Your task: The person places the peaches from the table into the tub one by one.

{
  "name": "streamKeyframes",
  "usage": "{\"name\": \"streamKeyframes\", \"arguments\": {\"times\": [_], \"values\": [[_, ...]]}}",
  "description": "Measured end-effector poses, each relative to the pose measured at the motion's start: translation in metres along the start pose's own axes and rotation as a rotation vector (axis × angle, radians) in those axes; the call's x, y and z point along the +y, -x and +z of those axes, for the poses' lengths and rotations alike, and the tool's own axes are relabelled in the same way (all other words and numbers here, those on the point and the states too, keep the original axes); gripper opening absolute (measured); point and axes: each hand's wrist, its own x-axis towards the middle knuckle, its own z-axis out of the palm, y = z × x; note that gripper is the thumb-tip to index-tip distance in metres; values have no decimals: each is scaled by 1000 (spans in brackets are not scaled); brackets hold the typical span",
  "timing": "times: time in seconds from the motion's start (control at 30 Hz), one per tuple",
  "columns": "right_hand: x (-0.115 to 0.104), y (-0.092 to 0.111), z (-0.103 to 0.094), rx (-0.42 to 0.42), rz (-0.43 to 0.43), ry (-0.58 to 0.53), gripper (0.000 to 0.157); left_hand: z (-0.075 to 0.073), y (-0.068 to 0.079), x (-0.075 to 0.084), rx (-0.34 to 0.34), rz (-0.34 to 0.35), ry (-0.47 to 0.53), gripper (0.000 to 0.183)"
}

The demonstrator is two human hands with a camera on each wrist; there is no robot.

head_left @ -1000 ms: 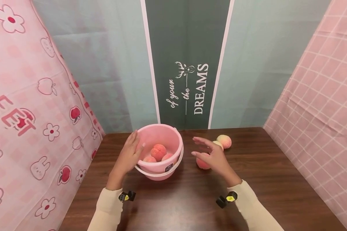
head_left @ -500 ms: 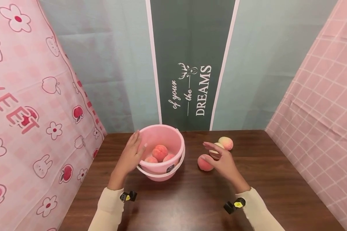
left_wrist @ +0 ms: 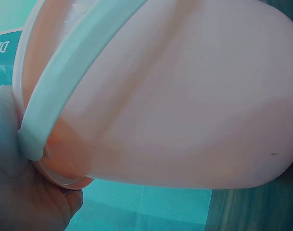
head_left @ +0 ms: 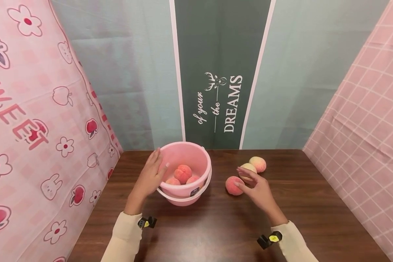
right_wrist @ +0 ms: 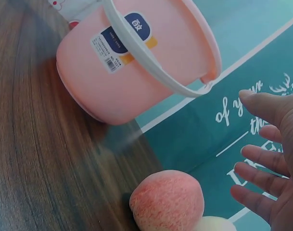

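A pink bucket [head_left: 170,153] with a white handle [right_wrist: 146,60] stands on the table, with several peaches [head_left: 183,174] visible inside. My left hand [head_left: 149,178] holds its left rim, thumb on the inner side; the left wrist view shows the hand [left_wrist: 26,187] at the rim beside the handle. Over loose peaches to the right, my right hand [head_left: 258,189] hovers with fingers spread and nothing in it. Nearest to it are a red peach [head_left: 234,185] and a pale peach [head_left: 247,170], partly hidden by its fingers. Behind them lies a yellow-pink peach [head_left: 258,164].
The dark wooden table [head_left: 196,233] ends at a green cloth backdrop [head_left: 216,54] with white lettering. A pink patterned cloth [head_left: 46,120] hangs on the left, a pink checked cloth [head_left: 363,120] on the right. Each wrist wears a small black camera [head_left: 269,240].
My right hand has moved right and slightly down, away from the bucket and over the loose peaches. My left hand stays at the bucket's rim. The whole view has shifted slightly.
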Motion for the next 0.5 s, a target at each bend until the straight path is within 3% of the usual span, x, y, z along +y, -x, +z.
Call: {"name": "streamKeyframes", "arguments": {"times": [0.37,0.5], "values": [[20,3,-1,20,27,30,54,0,0,0,0,6,-6,66],[39,1,0,34,32,42,56,0,0,0,3,3,0,66]]}}
